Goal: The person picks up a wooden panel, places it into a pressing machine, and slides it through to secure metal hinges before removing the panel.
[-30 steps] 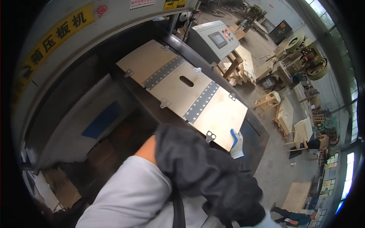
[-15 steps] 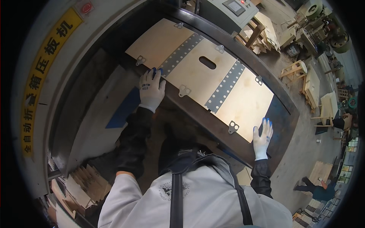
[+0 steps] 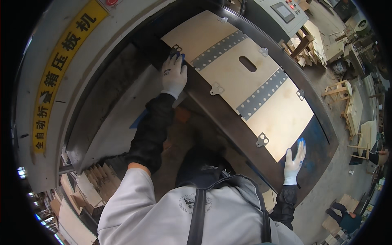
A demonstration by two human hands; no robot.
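A long plywood panel lies flat on a dark metal machine bed. Two grey strips with rows of round dots, a left strip and a right strip, cross it. Between them is an oblong hand slot. Small metal brackets sit along both long edges, among them a near bracket. My left hand, in a white glove with blue fingertips, is open, its fingertips at the near-edge bracket by the panel's left end. Likewise gloved, my right hand is open beside the right end, near the corner.
A grey control box with a screen and buttons stands beyond the bed. The machine's wall with a yellow label strip rises at left. Stacked wood pieces sit at lower left. A co-worker is far off at lower right.
My left hand has slid left along the near edge, from the strip's end to the bracket. My right hand stays by the right end. The whole view has shifted.
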